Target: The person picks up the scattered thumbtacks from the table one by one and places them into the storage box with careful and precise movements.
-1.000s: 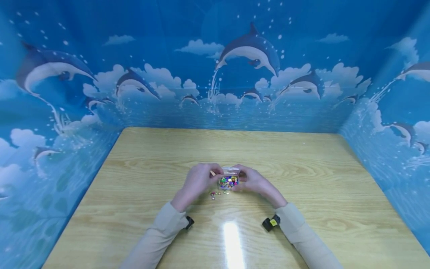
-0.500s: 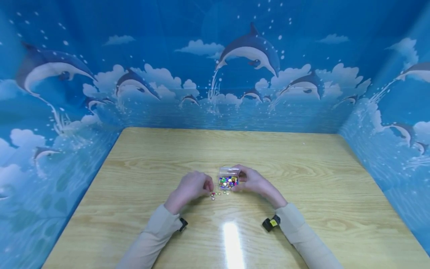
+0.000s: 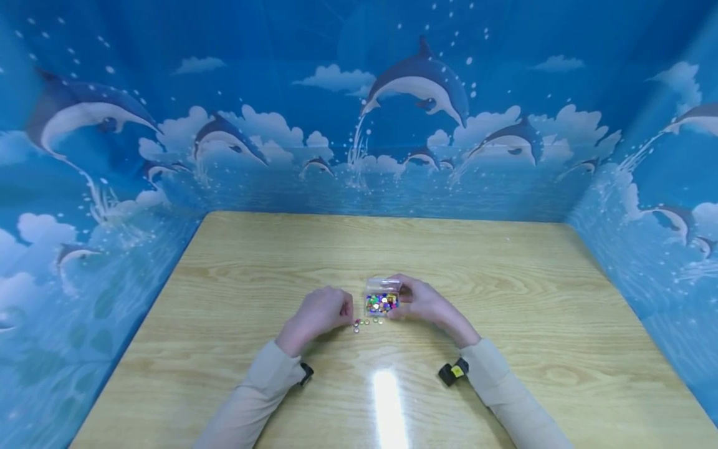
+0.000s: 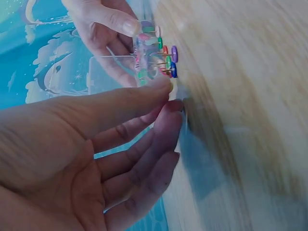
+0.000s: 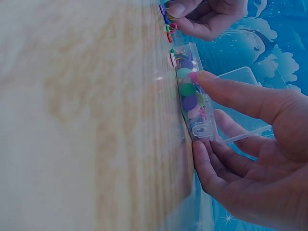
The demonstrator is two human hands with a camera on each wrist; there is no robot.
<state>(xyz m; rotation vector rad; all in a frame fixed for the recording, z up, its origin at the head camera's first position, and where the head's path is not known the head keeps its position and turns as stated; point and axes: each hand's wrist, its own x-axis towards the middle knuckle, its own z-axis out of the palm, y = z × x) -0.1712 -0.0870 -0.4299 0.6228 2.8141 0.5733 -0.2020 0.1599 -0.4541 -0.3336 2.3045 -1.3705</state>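
Observation:
A small clear plastic box (image 5: 199, 131) stands on the table, filled with colourful thumbtacks (image 3: 381, 303); its hinged lid (image 3: 383, 285) is raised at the back. My right hand (image 3: 424, 304) holds the box at its right end, thumb on the near edge and fingers behind. Left of the box, my left hand (image 3: 321, 312) is low over the table, thumb and forefinger pinching a yellow thumbtack (image 4: 171, 87), mostly hidden by the fingertips. Several loose thumbtacks lie in front of the box, among them a purple thumbtack (image 4: 174, 54) and a blue thumbtack (image 4: 173, 70).
The wood-grain table (image 3: 269, 249) stretches out around both hands. A blue curtain with dolphins (image 3: 415, 81) encloses its back and sides. A bright light reflection (image 3: 389, 405) lies on the near tabletop.
My left hand has come away from the box's left side, down and left to the loose thumbtacks, and stays there over the last half second. My right hand keeps its hold on the box.

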